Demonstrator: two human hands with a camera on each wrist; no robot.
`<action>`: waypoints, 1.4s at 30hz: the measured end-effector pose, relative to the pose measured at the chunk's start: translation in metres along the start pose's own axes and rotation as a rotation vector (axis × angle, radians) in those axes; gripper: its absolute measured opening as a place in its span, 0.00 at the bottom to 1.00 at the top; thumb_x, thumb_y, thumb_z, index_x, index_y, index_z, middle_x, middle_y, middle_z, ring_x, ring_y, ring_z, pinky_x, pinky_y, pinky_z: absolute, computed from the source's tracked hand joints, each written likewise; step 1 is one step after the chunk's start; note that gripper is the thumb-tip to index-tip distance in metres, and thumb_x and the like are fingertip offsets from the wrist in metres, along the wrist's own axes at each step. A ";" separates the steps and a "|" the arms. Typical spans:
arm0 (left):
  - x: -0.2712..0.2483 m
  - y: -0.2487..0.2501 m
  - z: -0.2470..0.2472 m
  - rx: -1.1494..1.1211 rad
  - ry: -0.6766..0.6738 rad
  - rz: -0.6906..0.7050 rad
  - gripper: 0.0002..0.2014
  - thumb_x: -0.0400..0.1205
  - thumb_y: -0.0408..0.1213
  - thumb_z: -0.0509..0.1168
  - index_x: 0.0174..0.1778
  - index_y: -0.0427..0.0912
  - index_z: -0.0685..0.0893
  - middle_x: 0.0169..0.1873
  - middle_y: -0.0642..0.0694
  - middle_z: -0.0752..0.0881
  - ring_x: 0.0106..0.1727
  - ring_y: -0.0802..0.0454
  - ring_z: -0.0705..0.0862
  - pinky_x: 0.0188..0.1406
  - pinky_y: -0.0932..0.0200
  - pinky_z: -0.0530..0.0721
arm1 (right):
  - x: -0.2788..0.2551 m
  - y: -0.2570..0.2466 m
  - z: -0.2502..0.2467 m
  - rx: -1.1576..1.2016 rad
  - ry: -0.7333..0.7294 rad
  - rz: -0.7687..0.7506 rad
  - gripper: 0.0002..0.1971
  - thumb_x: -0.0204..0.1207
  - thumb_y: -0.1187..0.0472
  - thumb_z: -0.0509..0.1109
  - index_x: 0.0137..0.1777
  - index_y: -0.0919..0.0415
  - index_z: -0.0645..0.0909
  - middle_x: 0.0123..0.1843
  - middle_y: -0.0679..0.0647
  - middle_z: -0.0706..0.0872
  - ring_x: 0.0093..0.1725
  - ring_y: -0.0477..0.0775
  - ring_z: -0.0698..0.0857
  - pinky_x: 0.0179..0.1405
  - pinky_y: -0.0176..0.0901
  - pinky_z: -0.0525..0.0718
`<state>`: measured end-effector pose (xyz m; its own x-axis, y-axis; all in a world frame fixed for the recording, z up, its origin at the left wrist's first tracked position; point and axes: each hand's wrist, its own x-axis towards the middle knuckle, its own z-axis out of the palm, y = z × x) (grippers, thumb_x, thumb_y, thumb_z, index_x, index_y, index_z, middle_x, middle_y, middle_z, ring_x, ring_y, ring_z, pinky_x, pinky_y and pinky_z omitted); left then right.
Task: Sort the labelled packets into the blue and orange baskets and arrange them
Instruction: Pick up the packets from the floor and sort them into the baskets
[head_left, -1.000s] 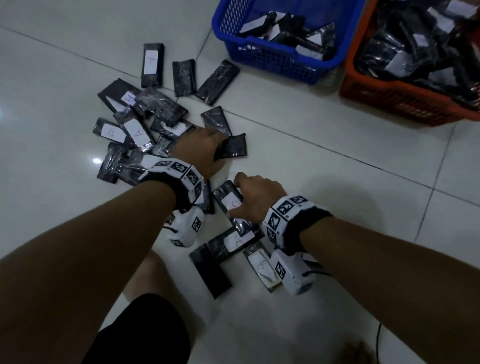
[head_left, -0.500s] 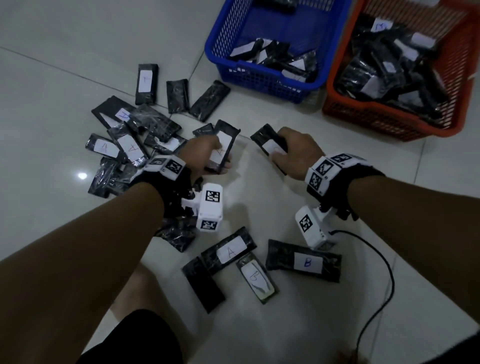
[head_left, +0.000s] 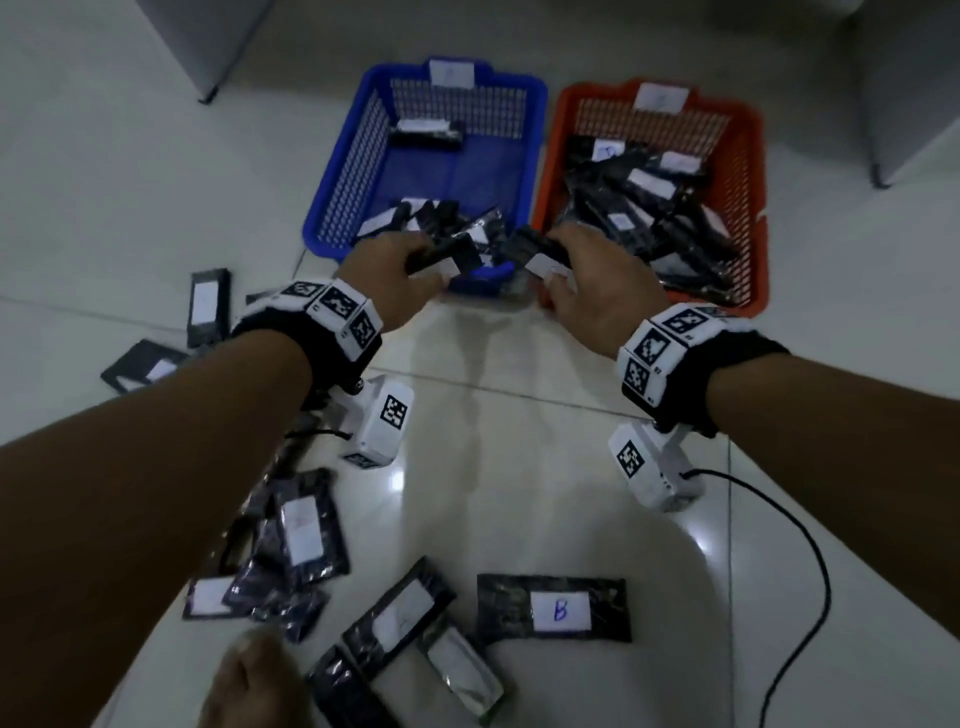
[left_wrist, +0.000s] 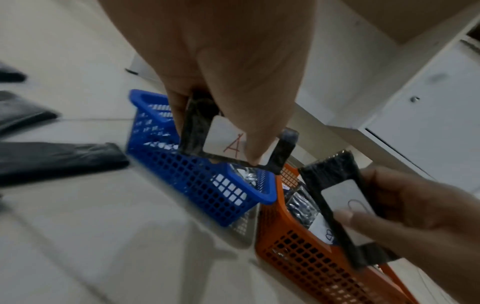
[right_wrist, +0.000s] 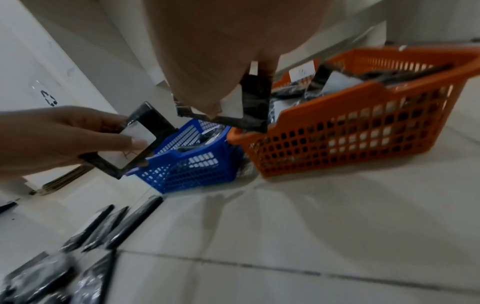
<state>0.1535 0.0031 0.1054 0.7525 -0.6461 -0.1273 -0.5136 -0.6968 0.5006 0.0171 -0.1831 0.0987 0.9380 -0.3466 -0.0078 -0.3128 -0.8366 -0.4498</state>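
My left hand (head_left: 415, 265) pinches a black packet (head_left: 434, 257) with a white label marked A (left_wrist: 228, 142) above the near rim of the blue basket (head_left: 332, 208). My right hand (head_left: 558, 267) grips another black labelled packet (head_left: 532, 247) at the near left corner of the orange basket (head_left: 753, 208); its letter is unclear. Both baskets hold black packets, and the orange one is fuller. In the right wrist view the right hand's packet (right_wrist: 254, 102) hangs over the orange basket's rim (right_wrist: 337, 115). Loose packets lie on the floor, one marked B (head_left: 556, 608).
More packets lie in a heap at the lower left (head_left: 306, 525) and by the left arm (head_left: 208, 301). A black cable (head_left: 810, 597) runs across the tiles at the right. My knee (head_left: 249, 675) is at the bottom. White furniture stands behind the baskets (head_left: 208, 52).
Both hands picked a packet each off the floor and carried them forward to the baskets' near rims. The head view has moved forward with them.
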 end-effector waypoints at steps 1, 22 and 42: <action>0.014 0.003 -0.001 0.050 0.006 0.043 0.11 0.81 0.45 0.66 0.52 0.40 0.83 0.39 0.44 0.81 0.42 0.45 0.80 0.39 0.59 0.70 | 0.006 0.005 -0.007 -0.061 0.021 0.006 0.15 0.80 0.59 0.64 0.66 0.58 0.72 0.63 0.58 0.79 0.60 0.63 0.80 0.56 0.55 0.78; 0.020 0.010 0.040 0.265 0.201 0.383 0.19 0.78 0.43 0.62 0.62 0.40 0.83 0.57 0.37 0.82 0.57 0.35 0.80 0.54 0.43 0.80 | 0.005 0.020 -0.009 -0.207 0.047 -0.061 0.20 0.79 0.54 0.62 0.70 0.56 0.76 0.69 0.55 0.78 0.68 0.61 0.75 0.65 0.59 0.74; -0.201 -0.052 0.117 0.368 -0.754 -0.162 0.21 0.63 0.50 0.79 0.38 0.47 0.75 0.37 0.45 0.82 0.38 0.44 0.83 0.34 0.56 0.83 | -0.163 -0.017 0.101 -0.440 -1.024 -0.207 0.10 0.73 0.60 0.74 0.36 0.58 0.75 0.31 0.49 0.73 0.25 0.46 0.71 0.22 0.32 0.63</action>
<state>-0.0200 0.1328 0.0047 0.4198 -0.4739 -0.7741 -0.6227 -0.7708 0.1342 -0.1152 -0.0693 0.0173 0.5959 0.1572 -0.7875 0.0272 -0.9840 -0.1758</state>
